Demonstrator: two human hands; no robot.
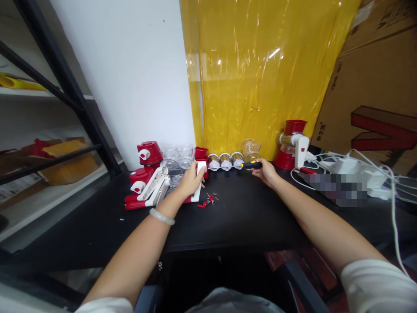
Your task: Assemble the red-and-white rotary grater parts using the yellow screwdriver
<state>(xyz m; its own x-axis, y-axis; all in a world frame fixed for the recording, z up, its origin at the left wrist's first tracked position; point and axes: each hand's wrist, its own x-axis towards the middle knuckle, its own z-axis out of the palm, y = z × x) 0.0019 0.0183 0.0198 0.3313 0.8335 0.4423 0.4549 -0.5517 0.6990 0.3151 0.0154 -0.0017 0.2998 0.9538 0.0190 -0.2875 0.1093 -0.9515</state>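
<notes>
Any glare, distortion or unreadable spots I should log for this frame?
Head view: bright glare on the yellow plastic sheet; head view: wide-angle distortion, with the black shelf post slanting steeply; head view: a pixelated patch masks something beside the white cables; head view: small red pieces near the left hand lack fine detail.

Left hand (191, 179) partly hides white part (197, 194); cardboard box (378, 82) cropped.

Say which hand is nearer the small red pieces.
Left: the left hand is beyond the small red pieces, to their left; the right hand is farther off to their right, holding a screwdriver.
</notes>
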